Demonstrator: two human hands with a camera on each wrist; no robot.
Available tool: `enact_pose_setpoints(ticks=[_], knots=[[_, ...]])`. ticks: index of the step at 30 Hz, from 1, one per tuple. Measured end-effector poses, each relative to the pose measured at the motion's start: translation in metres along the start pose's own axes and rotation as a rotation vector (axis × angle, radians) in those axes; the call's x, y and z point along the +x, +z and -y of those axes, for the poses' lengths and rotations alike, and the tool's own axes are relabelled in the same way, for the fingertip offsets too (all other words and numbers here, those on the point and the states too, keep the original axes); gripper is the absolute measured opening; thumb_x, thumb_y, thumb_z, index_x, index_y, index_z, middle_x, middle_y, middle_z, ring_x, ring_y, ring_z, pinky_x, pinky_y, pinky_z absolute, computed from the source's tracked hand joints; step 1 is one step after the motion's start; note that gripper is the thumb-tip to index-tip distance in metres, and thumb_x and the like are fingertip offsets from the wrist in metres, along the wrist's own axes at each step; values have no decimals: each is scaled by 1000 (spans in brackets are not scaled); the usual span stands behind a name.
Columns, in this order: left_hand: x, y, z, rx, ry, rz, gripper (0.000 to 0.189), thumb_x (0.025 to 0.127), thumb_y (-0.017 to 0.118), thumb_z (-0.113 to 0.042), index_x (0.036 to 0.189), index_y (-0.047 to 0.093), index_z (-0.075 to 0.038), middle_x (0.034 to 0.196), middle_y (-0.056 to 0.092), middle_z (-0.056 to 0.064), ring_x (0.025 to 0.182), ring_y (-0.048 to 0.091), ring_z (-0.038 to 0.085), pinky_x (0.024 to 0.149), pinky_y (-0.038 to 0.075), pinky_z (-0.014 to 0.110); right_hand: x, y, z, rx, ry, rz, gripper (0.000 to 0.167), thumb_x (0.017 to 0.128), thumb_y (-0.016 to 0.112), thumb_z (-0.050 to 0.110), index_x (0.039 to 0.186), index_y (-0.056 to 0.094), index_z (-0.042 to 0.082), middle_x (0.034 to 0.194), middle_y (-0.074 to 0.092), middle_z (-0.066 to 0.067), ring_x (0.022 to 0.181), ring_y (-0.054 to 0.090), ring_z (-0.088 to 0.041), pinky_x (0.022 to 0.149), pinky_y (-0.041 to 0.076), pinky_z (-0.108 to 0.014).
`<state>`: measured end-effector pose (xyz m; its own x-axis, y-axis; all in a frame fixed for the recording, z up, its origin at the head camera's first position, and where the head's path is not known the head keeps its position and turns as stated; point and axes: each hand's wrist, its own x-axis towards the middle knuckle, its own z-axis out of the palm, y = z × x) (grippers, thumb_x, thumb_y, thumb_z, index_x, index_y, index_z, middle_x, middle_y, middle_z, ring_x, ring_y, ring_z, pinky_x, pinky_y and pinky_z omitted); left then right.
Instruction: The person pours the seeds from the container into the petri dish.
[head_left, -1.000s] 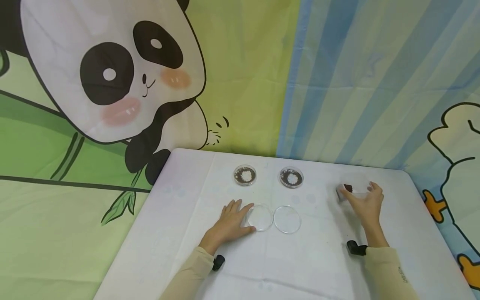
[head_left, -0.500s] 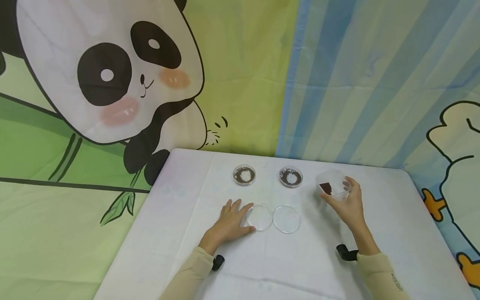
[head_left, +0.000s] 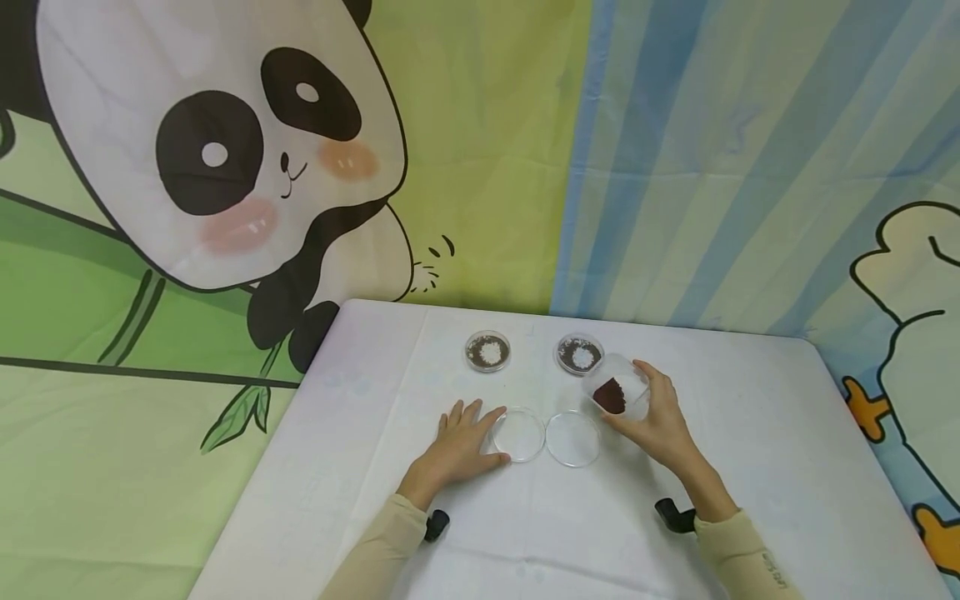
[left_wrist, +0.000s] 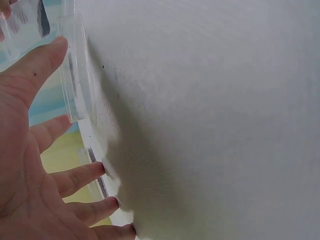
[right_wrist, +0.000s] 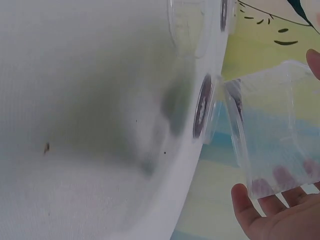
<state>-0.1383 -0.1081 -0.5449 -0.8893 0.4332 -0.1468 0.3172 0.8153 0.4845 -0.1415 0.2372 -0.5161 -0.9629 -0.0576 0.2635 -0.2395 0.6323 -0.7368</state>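
Observation:
My left hand (head_left: 459,446) rests on the table with its fingers spread, thumb and index finger at opposite edges of a clear petri dish (head_left: 519,437). In the left wrist view the thumb (left_wrist: 52,52) touches that dish's rim. A second clear petri dish (head_left: 573,438) lies right beside it. Above the table, my right hand (head_left: 663,425) grips a clear plastic box (right_wrist: 270,130) by its sides. The box is tilted leftward, and dark brown powder (head_left: 609,396) has gathered in its lower corner. It hangs to the upper right of the second dish.
Two more petri dishes, a left one (head_left: 487,369) and a right one (head_left: 568,370), stand farther back, with a dark layer and white material in them. The white-covered table (head_left: 360,483) ends at a printed cloth backdrop (head_left: 487,167). Specks dot the tablecloth.
My right hand has carried the box left from the table's right side toward the dishes, tilting it so the dark powder shows more. My left hand has stayed at the same dish.

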Motion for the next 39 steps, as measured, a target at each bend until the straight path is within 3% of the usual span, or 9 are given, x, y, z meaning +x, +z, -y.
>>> enact_pose_setpoints(ticks=[7, 17, 29, 39], knots=[[-1, 1, 2, -7, -1, 7, 77, 89, 70, -53, 154, 40, -25, 158, 27, 23, 145, 12, 53, 111, 13, 71, -1, 11, 7, -34, -88, 45, 104, 68, 94, 15, 150, 31, 1, 138, 41, -28, 123, 38, -43, 92, 40, -63], [-2, 2, 4, 1, 1, -2, 78, 89, 70, -55, 154, 40, -26, 158, 28, 23, 145, 13, 52, 111, 14, 71, 1, 24, 17, -134, -307, 65, 102, 63, 95, 18, 145, 38, -1, 139, 46, -23, 129, 39, -43, 102, 30, -62], [-1, 4, 6, 14, -10, 7, 78, 89, 69, -56, 155, 38, -29, 159, 27, 22, 146, 12, 50, 112, 13, 70, 4, 40, 28, -308, -417, 75, 103, 59, 97, 26, 144, 41, 5, 136, 47, -19, 125, 43, -41, 84, 42, -62], [0, 2, 4, 12, 0, -1, 78, 89, 68, -57, 155, 39, -27, 158, 27, 22, 145, 13, 52, 112, 14, 70, 6, 49, 33, -383, -519, 72, 102, 58, 97, 27, 141, 44, 2, 137, 45, -19, 126, 41, -42, 88, 41, -64]])
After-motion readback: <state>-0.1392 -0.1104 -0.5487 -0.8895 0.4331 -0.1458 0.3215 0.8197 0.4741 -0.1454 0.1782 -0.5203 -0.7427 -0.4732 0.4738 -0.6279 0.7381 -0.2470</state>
